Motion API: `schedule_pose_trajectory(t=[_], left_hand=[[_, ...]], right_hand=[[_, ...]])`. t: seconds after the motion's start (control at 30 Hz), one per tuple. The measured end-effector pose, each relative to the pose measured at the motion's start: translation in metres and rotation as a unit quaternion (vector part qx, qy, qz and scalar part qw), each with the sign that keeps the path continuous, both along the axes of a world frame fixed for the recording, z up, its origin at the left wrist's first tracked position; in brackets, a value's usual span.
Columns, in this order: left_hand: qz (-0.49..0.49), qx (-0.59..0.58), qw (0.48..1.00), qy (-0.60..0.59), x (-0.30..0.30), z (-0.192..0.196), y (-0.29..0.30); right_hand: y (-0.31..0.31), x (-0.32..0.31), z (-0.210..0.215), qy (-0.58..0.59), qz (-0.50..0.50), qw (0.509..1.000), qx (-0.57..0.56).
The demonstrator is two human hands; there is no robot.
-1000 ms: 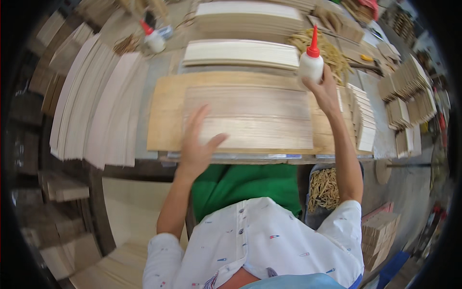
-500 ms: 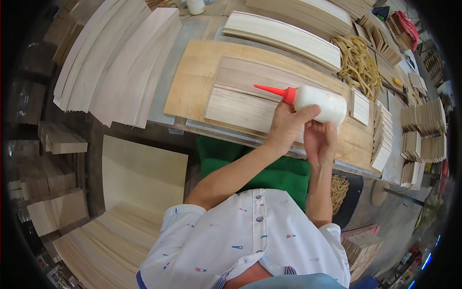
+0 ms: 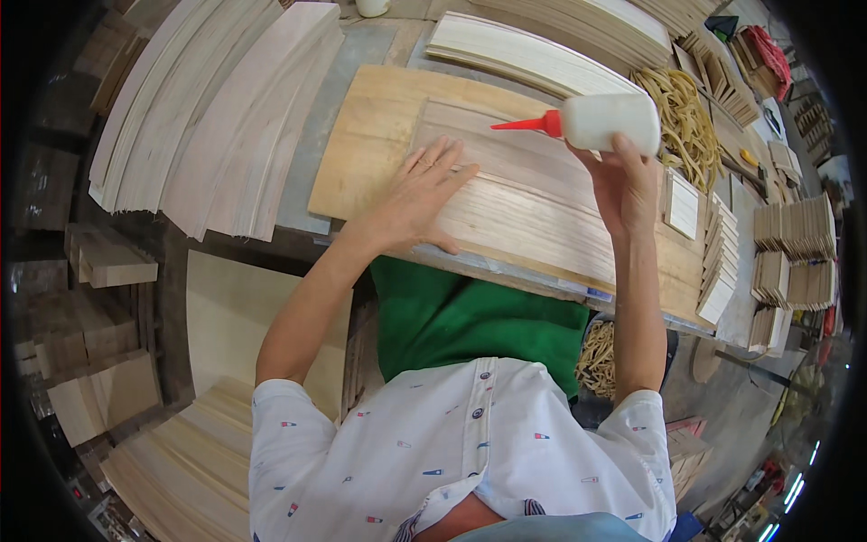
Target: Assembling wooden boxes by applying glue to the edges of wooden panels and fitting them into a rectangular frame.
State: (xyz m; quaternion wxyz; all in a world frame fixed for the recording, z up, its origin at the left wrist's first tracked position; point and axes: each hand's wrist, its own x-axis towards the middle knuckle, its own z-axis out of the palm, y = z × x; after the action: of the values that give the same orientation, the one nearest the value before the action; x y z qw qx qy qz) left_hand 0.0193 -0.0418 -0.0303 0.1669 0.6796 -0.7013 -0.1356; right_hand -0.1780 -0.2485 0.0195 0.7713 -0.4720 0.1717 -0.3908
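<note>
- While the right hand (image 3: pixel 628 185) grips a glue bottle (image 3: pixel 607 121) tipped sideways above the strips (image 3: pixel 533 203), red nozzle over them, no glue line shows yet; gluing looks barely begun.
- Left hand (image 3: pixel 417 194) lies flat, fingers spread, on the strips' near left part.
- Strips rest on a board (image 3: pixel 370 135) near the desk's front edge.
- Rubber bands (image 3: pixel 682 126) lie toward the right edge; stacked slats (image 3: pixel 217 117) fill the left side, small blocks (image 3: pixel 795 230) the right.

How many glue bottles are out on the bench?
2. One glue bottle with a red nozzle is held in the right hand above the wood sheet. A second white bottle sits at the top edge, mostly cut off.
</note>
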Motion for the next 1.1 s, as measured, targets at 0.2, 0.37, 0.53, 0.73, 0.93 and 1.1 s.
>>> schedule_pose_trajectory(t=[0.2, 0.37, 0.53, 0.73, 0.93, 1.1], left_hand=[[0.0, -0.018, 0.999, 0.026, 0.009, -0.008, -0.001], [0.007, -0.025, 0.999, 0.034, 0.01, -0.009, -0.001], [0.016, -0.025, 0.998, 0.048, 0.008, -0.009, 0.0], [0.021, -0.02, 0.998, 0.058, 0.008, -0.01, -0.001], [0.022, -0.009, 0.998, 0.062, 0.007, -0.007, -0.003], [0.025, -0.004, 0.998, 0.062, 0.007, -0.007, -0.002]], right_hand=[[-0.017, 0.055, -0.009, 0.032, 0.019, 0.999, -0.019], [-0.023, 0.095, -0.024, 0.041, 0.02, 0.999, -0.025], [-0.02, 0.116, -0.038, 0.046, 0.011, 0.998, -0.034], [-0.018, 0.116, -0.04, 0.049, 0.01, 0.998, -0.039], [-0.015, 0.116, -0.046, 0.049, 0.002, 0.997, -0.054], [-0.014, 0.113, -0.046, 0.049, -0.004, 0.997, -0.065]])
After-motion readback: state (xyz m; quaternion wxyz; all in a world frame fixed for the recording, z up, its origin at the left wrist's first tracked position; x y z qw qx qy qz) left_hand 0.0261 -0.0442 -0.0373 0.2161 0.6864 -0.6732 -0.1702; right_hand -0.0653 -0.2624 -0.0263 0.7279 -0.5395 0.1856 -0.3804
